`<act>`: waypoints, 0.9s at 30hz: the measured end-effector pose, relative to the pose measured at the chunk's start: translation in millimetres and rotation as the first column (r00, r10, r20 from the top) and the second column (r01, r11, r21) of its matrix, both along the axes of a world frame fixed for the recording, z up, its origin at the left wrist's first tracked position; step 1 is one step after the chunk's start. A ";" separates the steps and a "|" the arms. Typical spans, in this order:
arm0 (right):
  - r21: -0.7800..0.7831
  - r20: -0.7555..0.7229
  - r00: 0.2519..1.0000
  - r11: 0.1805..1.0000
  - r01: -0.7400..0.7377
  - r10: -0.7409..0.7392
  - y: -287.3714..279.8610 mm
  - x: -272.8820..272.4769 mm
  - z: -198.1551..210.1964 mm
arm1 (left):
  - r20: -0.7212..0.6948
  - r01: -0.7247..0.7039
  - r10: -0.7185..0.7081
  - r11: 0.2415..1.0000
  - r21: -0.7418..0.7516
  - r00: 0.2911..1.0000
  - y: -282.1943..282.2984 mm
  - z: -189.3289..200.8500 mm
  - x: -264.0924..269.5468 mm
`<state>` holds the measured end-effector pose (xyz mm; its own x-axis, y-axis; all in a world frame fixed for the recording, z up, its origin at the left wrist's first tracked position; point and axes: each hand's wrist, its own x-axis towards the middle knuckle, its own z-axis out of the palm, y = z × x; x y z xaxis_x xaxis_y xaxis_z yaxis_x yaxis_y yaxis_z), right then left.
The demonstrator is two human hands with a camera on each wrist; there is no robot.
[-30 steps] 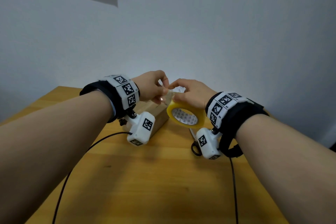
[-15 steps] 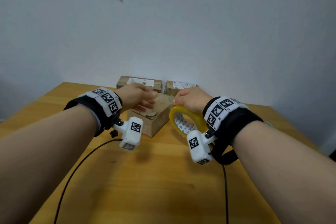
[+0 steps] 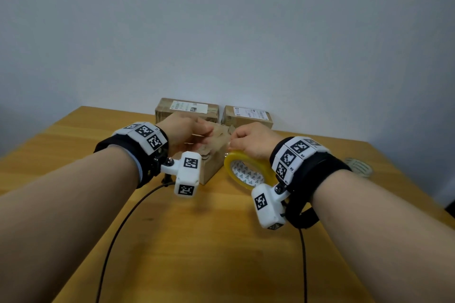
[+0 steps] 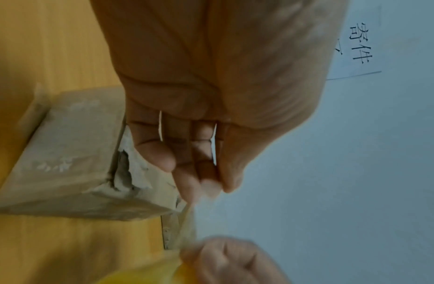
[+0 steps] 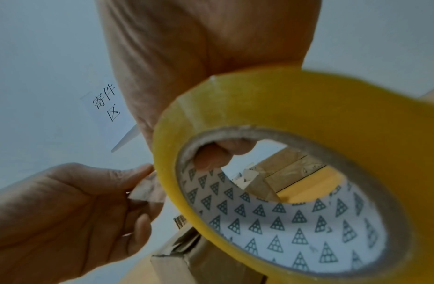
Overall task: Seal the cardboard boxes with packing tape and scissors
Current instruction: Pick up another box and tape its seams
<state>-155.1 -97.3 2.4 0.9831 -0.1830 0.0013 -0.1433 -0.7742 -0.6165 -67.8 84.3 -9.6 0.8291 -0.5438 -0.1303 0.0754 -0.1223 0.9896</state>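
Observation:
A small worn cardboard box (image 3: 213, 157) sits mid-table, its top flaps ragged (image 4: 128, 173). My right hand (image 3: 248, 141) grips a yellow packing tape roll (image 3: 246, 170) just right of the box, with a finger hooked through the patterned core (image 5: 218, 153). My left hand (image 3: 197, 131) hovers over the box top and pinches the tape's free end (image 5: 147, 189) between thumb and fingertips (image 4: 206, 189). A short clear strip (image 4: 189, 221) runs from it to the roll. No scissors are in view.
Two labelled cardboard boxes (image 3: 187, 109) (image 3: 248, 115) stand against the wall at the back. A second, clear tape roll (image 3: 359, 167) lies at the right of the wooden table (image 3: 197, 241). Black cables (image 3: 118, 229) trail toward the front edge.
Both hands have come down from in front of the view to the near box. They have drawn slightly apart, with a short strip of tape now stretched between them.

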 end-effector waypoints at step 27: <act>-0.092 0.111 0.993 0.995 0.041 -0.031 1.4 1.8 -4.8 | 0.186 -0.040 0.015 0.990 0.135 0.982 -12.3 1.0 -19.0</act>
